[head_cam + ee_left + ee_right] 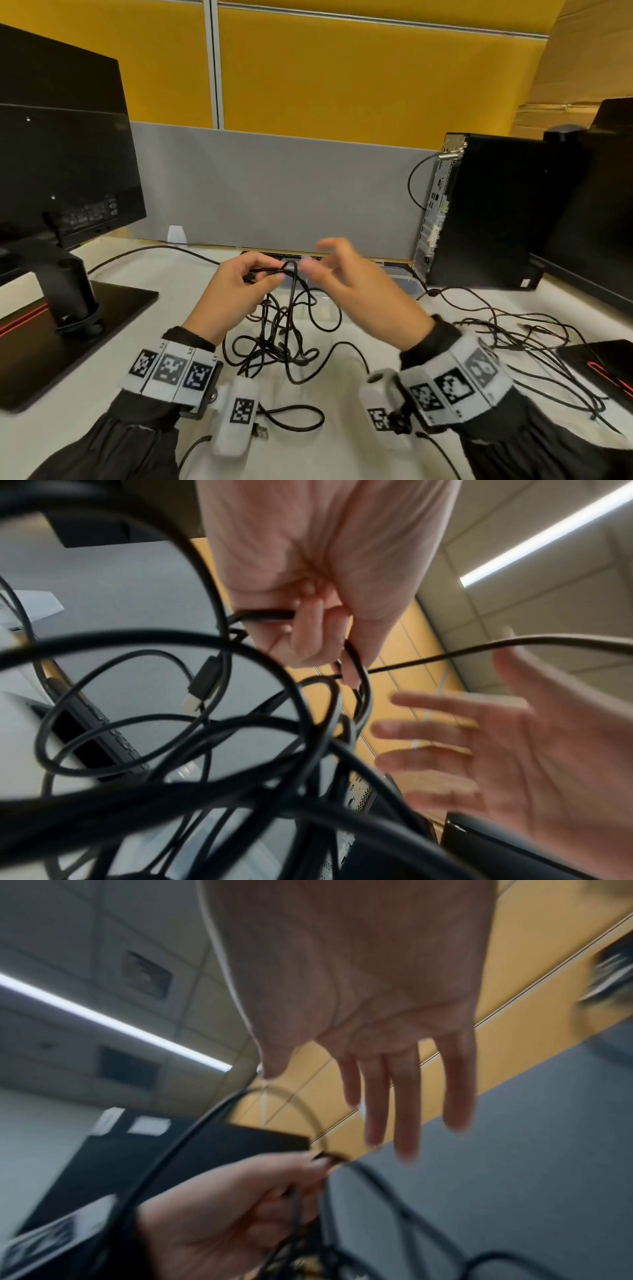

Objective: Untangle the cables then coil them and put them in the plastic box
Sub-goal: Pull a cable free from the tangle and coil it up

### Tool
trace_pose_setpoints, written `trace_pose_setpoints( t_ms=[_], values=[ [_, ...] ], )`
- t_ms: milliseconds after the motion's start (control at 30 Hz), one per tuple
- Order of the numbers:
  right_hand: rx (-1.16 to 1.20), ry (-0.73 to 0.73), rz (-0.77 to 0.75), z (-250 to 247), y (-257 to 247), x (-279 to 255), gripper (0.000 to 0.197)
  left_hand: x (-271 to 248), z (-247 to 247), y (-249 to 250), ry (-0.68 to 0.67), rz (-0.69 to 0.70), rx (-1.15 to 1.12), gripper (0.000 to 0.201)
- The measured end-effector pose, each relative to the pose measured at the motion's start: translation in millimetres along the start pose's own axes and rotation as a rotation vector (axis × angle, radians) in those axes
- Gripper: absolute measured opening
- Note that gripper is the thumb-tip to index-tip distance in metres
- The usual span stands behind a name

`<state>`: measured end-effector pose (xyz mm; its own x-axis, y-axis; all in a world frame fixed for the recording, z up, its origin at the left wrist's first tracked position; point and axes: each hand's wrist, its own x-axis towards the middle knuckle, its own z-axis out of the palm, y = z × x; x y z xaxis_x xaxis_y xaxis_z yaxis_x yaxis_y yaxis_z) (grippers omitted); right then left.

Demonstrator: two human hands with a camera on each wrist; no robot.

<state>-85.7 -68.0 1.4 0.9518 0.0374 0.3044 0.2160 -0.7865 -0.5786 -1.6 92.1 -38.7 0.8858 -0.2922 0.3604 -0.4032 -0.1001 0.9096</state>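
A: Still early, by the look of it. The cables [284, 329] formed one black knot, lifted at the top and trailing onto the white desk [102, 394] below; no strand was separated or coiled.

B: Hands?

A: The left hand [236, 284] had thumb and fingers pinched round a few strands at the top of the knot, holding it up. The right hand [356, 284] was just beside it, fingers spread and blurred, gripping nothing.

B: And the plastic box [407, 284]?

A: Clear, lying behind the hands near the computer tower [486, 212]. Mostly hidden; whether anything lay inside could not be told.

B: Other cables?

A: More loose black runs [513, 342] sprawled over the desk to the right, also uncoiled. A monitor [65, 161] stood at the left.

B: Judgement?

A: Untangling barely begun; coiling and boxing all remained.
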Motion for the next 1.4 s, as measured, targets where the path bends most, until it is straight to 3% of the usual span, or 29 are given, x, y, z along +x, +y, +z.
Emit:
trace_pose_setpoints(
  t_ms=[67, 167, 233, 300, 367, 467, 567, 667, 767, 833, 933, 1033, 1133, 1167, 1233, 1333, 1400],
  values=[
    [-0.074, -0.131, -0.012, 12, -14, 8, 0.05, -1, 2, 2, 0.001, 0.056, 0.029, 0.02],
    [-0.093, -0.195, -0.038, 14, -19, 18, 0.026, -3, 3, 3, -0.002, 0.116, 0.021, 0.023],
    [0.016, -0.221, -0.045, 8, -21, 19, 0.021, -2, 2, 2, -0.002, 0.157, -0.018, 0.025],
    [0.281, -0.173, -0.037, -5, -24, 18, 0.023, 0, 0, -1, -0.012, 0.16, -0.025, 0.032],
    [0.546, -0.044, -0.068, -26, -28, 17, 0.024, 2, -2, -6, -0.065, 0.104, -0.011, 0.036],
    [0.856, 0.27, -0.191, -63, -34, 15, 0.022, 4, -3, -13, -0.122, 0.047, 0.116, 0.024],
    [1.098, 0.63, -0.26, -102, -28, 13, 0.02, 7, -7, -20, -0.097, 0.023, 0.263, 0.006],
    [1.378, 0.936, -0.276, -141, 0, 7, 0.011, 13, -15, -28, -0.043, -0.061, 0.368, 0.008],
    [1.51, 1.009, -0.285, -160, 26, 2, 0.016, 14, -19, -30, -0.01, -0.106, 0.403, 0.014],
    [1.346, 1.031, -0.09, -157, 32, 3, 0.019, 13, -16, -27, -0.002, -0.088, 0.417, 0.015],
    [0.846, 0.896, 0.133, -136, 40, 10, 0.011, 10, -13, -24, 0.018, -0.047, 0.414, 0.018],
    [0.376, 0.499, 0.233, -107, 49, 14, 0.013, 10, -13, -21, 0.053, 0.0, 0.382, 0.017],
    [-0.182, 0.203, 0.114, -70, 40, 13, 0.053, 10, -10, -18, 0.094, 0.066, 0.385, 0.02],
    [-0.254, 0.151, 0.056, -56, 29, 12, 0.067, 10, -9, -17, 0.099, 0.087, 0.379, 0.021],
    [-0.273, 0.049, -0.02, -26, 5, 10, 0.073, 7, -6, -16, 0.088, 0.13, 0.334, 0.021],
    [-0.283, -0.143, -0.067, 13, -25, 4, 0.052, 3, -1, -13, 0.061, 0.186, 0.339, 0.02],
    [-0.28, -0.186, -0.098, 26, -31, 2, 0.028, 3, 0, -12, 0.063, 0.19, 0.368, 0.029]
  ],
)
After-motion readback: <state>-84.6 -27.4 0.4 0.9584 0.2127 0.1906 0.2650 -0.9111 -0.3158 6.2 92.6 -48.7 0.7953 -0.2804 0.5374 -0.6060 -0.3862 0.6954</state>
